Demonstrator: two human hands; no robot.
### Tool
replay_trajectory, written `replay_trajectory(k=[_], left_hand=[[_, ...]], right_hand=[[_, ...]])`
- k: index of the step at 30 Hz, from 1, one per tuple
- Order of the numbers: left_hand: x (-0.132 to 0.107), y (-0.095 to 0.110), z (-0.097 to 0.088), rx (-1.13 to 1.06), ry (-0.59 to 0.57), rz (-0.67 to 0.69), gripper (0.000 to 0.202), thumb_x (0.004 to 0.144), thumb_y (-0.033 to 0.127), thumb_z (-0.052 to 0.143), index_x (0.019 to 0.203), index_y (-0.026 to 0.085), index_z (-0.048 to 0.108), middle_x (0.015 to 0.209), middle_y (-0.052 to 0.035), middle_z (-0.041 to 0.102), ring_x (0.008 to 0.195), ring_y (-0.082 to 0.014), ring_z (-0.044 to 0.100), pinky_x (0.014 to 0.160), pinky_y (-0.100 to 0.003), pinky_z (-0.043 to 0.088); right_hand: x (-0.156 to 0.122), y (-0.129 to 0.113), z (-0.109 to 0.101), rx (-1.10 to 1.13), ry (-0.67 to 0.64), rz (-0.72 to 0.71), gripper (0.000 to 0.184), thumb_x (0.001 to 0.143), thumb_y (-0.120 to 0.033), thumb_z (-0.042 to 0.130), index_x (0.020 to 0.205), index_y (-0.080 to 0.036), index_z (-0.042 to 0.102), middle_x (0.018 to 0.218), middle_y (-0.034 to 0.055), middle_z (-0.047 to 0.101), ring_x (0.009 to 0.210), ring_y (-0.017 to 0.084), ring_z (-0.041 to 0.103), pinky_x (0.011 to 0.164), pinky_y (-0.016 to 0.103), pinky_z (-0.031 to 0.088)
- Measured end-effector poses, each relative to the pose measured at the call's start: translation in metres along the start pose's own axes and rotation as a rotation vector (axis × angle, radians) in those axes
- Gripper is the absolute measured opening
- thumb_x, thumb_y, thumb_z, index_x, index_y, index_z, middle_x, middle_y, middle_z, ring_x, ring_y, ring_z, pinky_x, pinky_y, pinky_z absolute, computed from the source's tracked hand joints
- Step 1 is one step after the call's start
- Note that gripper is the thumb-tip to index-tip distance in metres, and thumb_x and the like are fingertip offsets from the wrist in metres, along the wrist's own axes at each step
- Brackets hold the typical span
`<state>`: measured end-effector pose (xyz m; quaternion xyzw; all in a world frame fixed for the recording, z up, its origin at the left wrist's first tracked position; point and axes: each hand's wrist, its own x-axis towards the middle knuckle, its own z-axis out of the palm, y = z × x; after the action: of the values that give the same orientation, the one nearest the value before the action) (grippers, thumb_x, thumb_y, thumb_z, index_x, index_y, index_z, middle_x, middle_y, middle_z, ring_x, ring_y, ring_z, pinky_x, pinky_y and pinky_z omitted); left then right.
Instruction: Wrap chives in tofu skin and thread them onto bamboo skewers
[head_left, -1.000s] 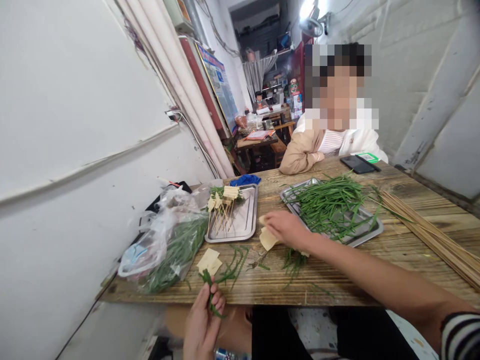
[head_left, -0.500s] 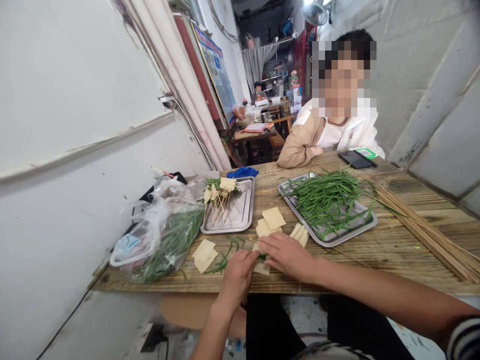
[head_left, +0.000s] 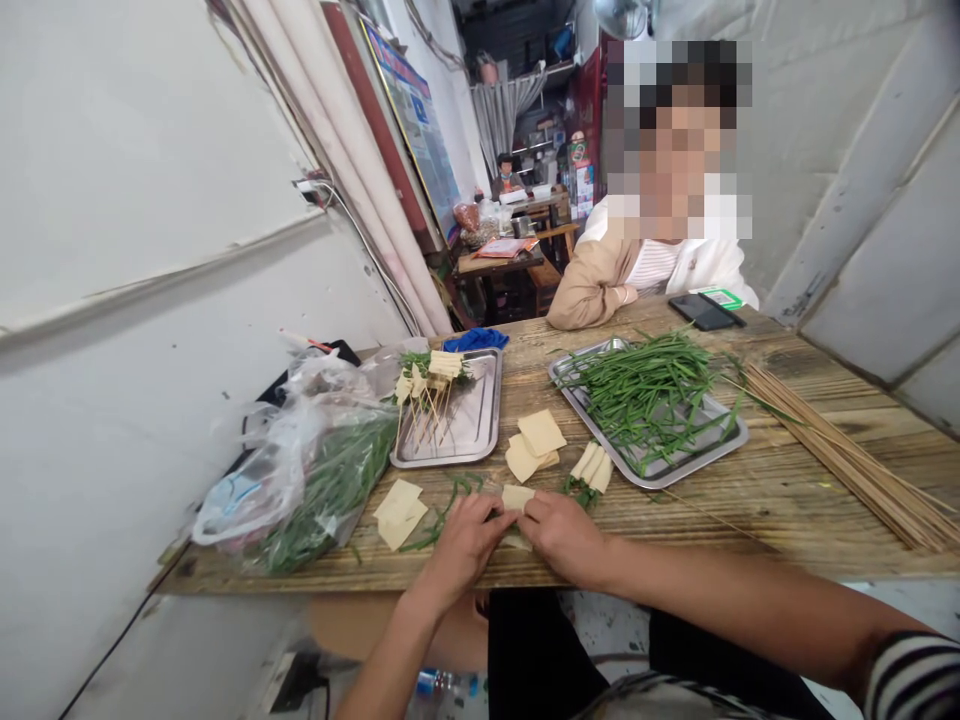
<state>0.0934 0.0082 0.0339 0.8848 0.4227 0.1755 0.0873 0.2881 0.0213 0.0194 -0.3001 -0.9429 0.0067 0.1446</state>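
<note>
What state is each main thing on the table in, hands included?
Left hand, curled, on sheet
Right hand, curled, on sheet
Sheet, partly hidden by hands
Square sheets, loosely overlapping
Left tray, partly filled
Right tray, heaped with greens
Rolls, greens poking out
Plastic bag, crumpled
Sticks, loosely bunched
Phone, lying flat
Cloth, crumpled

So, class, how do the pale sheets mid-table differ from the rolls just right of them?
The sheets lie flat, loosely overlapping, while the rolls are narrow tubes lying side by side. Green stalks poke out of the rolls; none show at the sheets. Both are pale yellow and rest on the wooden table.
</note>
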Motion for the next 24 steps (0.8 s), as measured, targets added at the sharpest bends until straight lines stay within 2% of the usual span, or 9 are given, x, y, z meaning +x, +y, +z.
replay_trajectory(k=[3,5,10,14,16,19,22,24], left_hand=[[-0.005,0.0,-0.004,0.048,-0.059,0.007,0.04,0.089,0.022,0.044,0.126,0.033,0.052,0.108,-0.0077,0.059,0.1,-0.0208,0.047,0.085,-0.036,0.038],[-0.007,0.0,-0.006,0.026,-0.069,0.007,0.043,0.089,0.019,0.043,0.129,0.033,0.05,0.11,-0.008,0.057,0.101,-0.0207,0.046,0.085,-0.036,0.039],[-0.003,-0.004,-0.005,-0.086,-0.041,0.03,0.037,0.09,0.019,0.039,0.118,0.031,0.06,0.094,-0.0062,0.059,0.088,-0.0169,0.05,0.081,-0.033,0.041],[0.002,-0.007,-0.01,-0.099,-0.069,0.019,0.031,0.089,0.023,0.045,0.112,0.03,0.065,0.1,-0.0069,0.061,0.096,-0.0189,0.051,0.085,-0.036,0.04],[0.002,-0.007,-0.012,-0.108,-0.061,0.051,0.03,0.089,0.022,0.045,0.109,0.03,0.066,0.102,-0.0067,0.062,0.096,-0.019,0.052,0.085,-0.036,0.04],[-0.002,-0.004,-0.008,-0.12,-0.031,0.072,0.029,0.09,0.021,0.045,0.108,0.028,0.066,0.094,-0.0057,0.062,0.087,-0.0168,0.054,0.078,-0.032,0.042],[-0.008,0.003,0.001,-0.129,0.037,0.021,0.026,0.089,0.02,0.046,0.105,0.025,0.066,0.089,-0.0052,0.061,0.082,-0.0158,0.054,0.072,-0.029,0.042],[-0.011,0.009,0.006,-0.154,0.082,-0.031,0.024,0.089,0.02,0.046,0.1,0.022,0.067,0.085,-0.005,0.059,0.079,-0.0154,0.053,0.07,-0.027,0.043]], right_hand=[[0.0,-0.004,0.003,-0.064,-0.013,-0.037,0.013,0.086,-0.014,0.051,0.087,-0.009,0.063,0.081,0.0098,0.06,0.079,0.021,0.05,0.067,0.034,0.039],[-0.002,-0.007,0.004,-0.096,0.0,-0.056,0.012,0.086,-0.014,0.051,0.086,-0.01,0.063,0.08,0.01,0.059,0.081,0.022,0.05,0.067,0.035,0.039],[-0.003,-0.015,0.005,-0.139,0.014,-0.058,0.015,0.088,-0.019,0.05,0.086,-0.011,0.062,0.082,0.0112,0.057,0.083,0.024,0.048,0.068,0.038,0.039],[-0.003,-0.016,0.004,-0.188,-0.036,-0.088,0.012,0.085,-0.012,0.05,0.085,-0.009,0.062,0.079,0.0116,0.056,0.079,0.023,0.048,0.064,0.037,0.038],[-0.004,-0.012,0.002,-0.21,-0.037,-0.139,0.013,0.085,-0.011,0.049,0.087,-0.007,0.061,0.08,0.0123,0.056,0.079,0.023,0.047,0.063,0.036,0.037],[-0.008,-0.001,-0.005,-0.199,-0.028,-0.237,0.013,0.087,-0.012,0.047,0.09,-0.007,0.059,0.082,0.011,0.056,0.079,0.022,0.047,0.064,0.035,0.036],[-0.009,0.012,-0.014,-0.154,-0.047,-0.307,0.014,0.088,-0.015,0.047,0.092,-0.009,0.058,0.083,0.0085,0.056,0.08,0.02,0.046,0.065,0.033,0.035],[-0.009,0.018,-0.019,-0.111,-0.078,-0.302,0.013,0.089,-0.017,0.047,0.092,-0.01,0.058,0.083,0.0071,0.056,0.079,0.019,0.046,0.064,0.032,0.034]])
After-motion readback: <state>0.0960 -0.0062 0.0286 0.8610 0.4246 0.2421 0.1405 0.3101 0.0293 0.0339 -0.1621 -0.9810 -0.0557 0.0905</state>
